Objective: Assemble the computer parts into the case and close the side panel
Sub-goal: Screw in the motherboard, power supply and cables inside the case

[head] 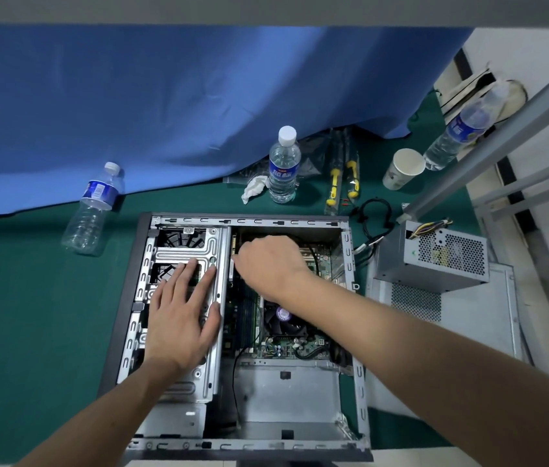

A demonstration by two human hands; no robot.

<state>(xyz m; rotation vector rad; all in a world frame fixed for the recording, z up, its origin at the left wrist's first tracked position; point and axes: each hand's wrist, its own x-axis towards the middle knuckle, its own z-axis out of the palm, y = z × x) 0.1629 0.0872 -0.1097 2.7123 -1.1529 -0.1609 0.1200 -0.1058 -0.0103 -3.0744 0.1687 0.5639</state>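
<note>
The computer case (242, 332) lies on its side in the middle of the green worktop (30, 315), open face up, so every bay can be reached from above. The left hand (182, 315) lies flat with straight, spread fingers on the metal drive cage (185, 251) along the case's left side; no grip is formed, and it seems to be bracing the case against the work of the other hand. The right hand (268, 261) reaches down over the motherboard (283, 345) toward the case's far edge, fingers curled under and hidden, so I cannot tell whether its grip is clamped on a part or merely pressing. The CPU cooler fan (283, 320) sits just near its wrist.

The power supply (434, 259) is not yet installed: it rests on the detached side panel (468, 315) at the worktop's right edge, wires trailing toward the case. Both sit close by, probably waiting for their turn.
</note>
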